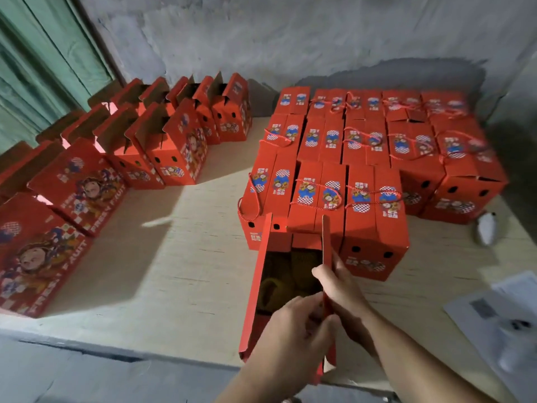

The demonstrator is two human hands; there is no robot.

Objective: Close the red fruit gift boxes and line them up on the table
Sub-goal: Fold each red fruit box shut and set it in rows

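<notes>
Now, in the head view, an open red cardboard fruit gift box (263, 286) stands at the near edge of the pale wooden table (186, 257), just in front of the block of closed red boxes with cord handles (374, 146). Both hands pinch its upright right flap (327, 257): left hand (293, 330) low, right hand (340, 286) higher. Closing is the step in hand; next, I judge, the flaps must fold together, then the box slides into line

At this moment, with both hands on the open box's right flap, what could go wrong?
1. The open box overhangs the table edge; pressing down might tip it off.
2. Both the left hand and right hand pinch the right flap; the left flap stands free and may fold out of order.
</notes>
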